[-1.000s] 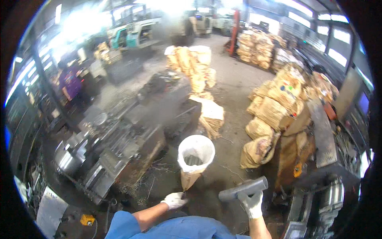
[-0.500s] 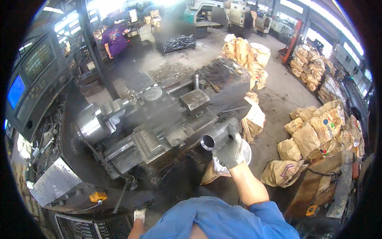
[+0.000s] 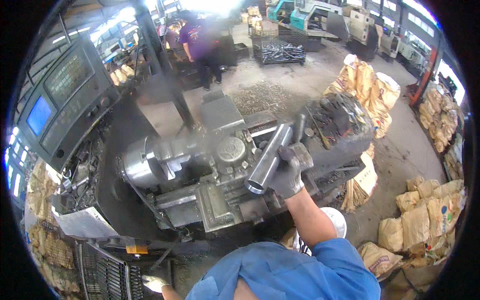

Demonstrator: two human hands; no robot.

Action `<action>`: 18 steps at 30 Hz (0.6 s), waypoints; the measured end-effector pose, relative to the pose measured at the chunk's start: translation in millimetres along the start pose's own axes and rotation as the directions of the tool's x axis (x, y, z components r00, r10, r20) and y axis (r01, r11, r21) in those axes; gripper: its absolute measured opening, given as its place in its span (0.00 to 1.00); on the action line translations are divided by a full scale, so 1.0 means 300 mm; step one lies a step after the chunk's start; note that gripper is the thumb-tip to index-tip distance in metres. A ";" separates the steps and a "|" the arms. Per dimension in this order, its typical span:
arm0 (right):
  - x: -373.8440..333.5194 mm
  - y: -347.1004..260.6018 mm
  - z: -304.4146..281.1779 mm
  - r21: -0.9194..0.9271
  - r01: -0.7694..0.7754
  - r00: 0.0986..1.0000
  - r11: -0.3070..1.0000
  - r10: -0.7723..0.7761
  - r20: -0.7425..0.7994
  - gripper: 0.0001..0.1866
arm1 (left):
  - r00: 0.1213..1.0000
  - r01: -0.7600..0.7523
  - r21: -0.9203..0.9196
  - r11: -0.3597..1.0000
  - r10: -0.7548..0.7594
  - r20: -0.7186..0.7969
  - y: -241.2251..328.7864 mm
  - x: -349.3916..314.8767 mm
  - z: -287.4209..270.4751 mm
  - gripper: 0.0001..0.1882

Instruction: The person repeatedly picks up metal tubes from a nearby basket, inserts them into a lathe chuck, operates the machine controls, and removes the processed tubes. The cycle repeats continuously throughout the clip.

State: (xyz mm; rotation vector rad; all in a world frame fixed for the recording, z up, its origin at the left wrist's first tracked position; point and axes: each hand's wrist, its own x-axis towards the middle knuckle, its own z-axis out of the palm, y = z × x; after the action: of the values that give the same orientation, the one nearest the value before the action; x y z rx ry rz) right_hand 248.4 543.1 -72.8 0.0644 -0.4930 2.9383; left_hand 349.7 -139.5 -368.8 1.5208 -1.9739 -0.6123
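In my gloved right hand (image 3: 289, 176) is a shiny metal tube (image 3: 270, 159), gripped along its side with the near end tilted toward me. It is held above the bed of a lathe (image 3: 215, 200), right of the round-topped tool turret (image 3: 231, 150). The lathe's chuck (image 3: 142, 162) is at the left, with a gap between its jaws and the tube. Low at the left, my gloved left hand (image 3: 155, 283) has its fingers loosely stretched and holds nothing I can see. It is beside a dark metal crate (image 3: 107, 270) of rods.
A control panel with a blue screen (image 3: 39, 116) stands at the left. Tools lie on the lathe's far right end (image 3: 340, 120). A white bucket (image 3: 336, 220) and woven sacks (image 3: 425, 215) are at the right. A person in purple (image 3: 197, 42) stands at the back.
My view has swung to the right. My right hand has brought the tube up over the lathe bed and turned it, so its length shows. My left hand has moved out toward the crate.
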 end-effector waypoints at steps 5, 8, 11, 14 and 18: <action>0.136 -0.012 -0.034 0.001 -0.043 0.999 0.999 0.043 0.002 0.31 | 0.950 -0.307 -0.023 0.951 0.308 0.058 0.355 -0.102 -0.196 0.36; 0.178 -0.007 0.021 -0.064 -0.047 0.997 0.997 0.043 -0.064 0.29 | 0.896 -0.418 -0.045 0.907 0.420 0.144 0.312 -0.041 -0.162 0.32; 0.226 0.013 0.042 -0.062 -0.042 0.988 0.997 0.032 -0.150 0.24 | 0.882 -0.454 0.031 0.890 0.445 0.157 0.356 -0.092 -0.164 0.30; 0.257 0.037 0.143 -0.073 -0.023 0.960 0.997 0.001 -0.279 0.19 | 0.868 -0.473 0.019 0.881 0.462 0.184 0.311 -0.054 -0.127 0.30; 0.292 0.048 0.038 -0.102 -0.035 0.993 0.994 0.023 -0.120 0.19 | 0.844 -0.516 -0.008 0.857 0.510 0.168 0.292 -0.024 -0.082 0.28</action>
State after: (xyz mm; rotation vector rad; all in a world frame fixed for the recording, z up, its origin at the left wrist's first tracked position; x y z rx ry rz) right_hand 160.0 539.2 -60.6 -0.1303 -0.6329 2.9167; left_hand 305.6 -111.2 -294.1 0.9067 -2.4012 -0.4778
